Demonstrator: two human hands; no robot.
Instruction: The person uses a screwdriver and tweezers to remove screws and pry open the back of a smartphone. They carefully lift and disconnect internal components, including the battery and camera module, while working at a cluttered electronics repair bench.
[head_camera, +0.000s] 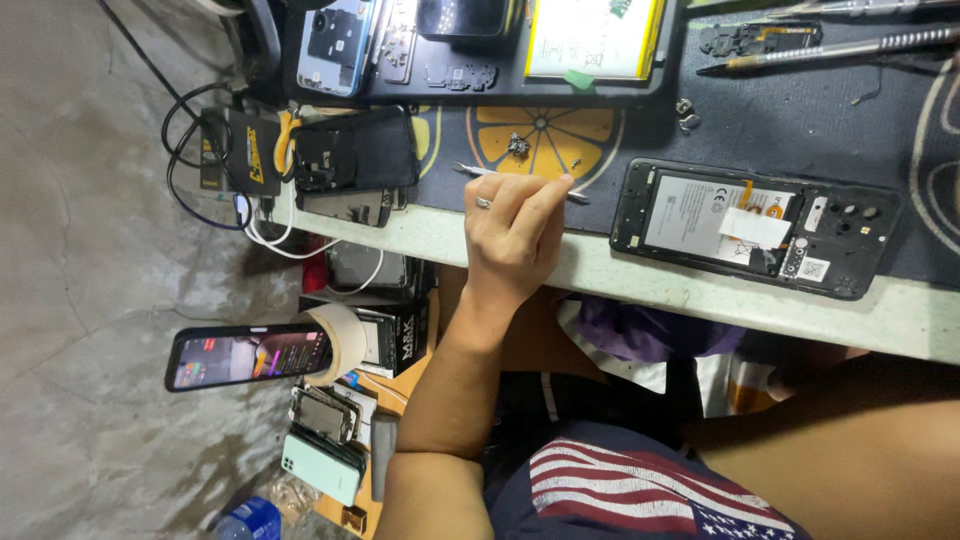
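The left hand (512, 235) has its grip pinched on thin metal tweezers (480, 171) lying flat on the tabletop (640, 275); tiny screws (575, 162) just beyond could be flicked away.

Even, moderately bright indoor light, soft shadows under the bench edge, sharp focus, slight glare on glossy screens

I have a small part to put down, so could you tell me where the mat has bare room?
Bare mat lies between the left hand on the metal tool and the opened phone, and above that phone, below the pen. The top tray and the black back cover corner are crowded.
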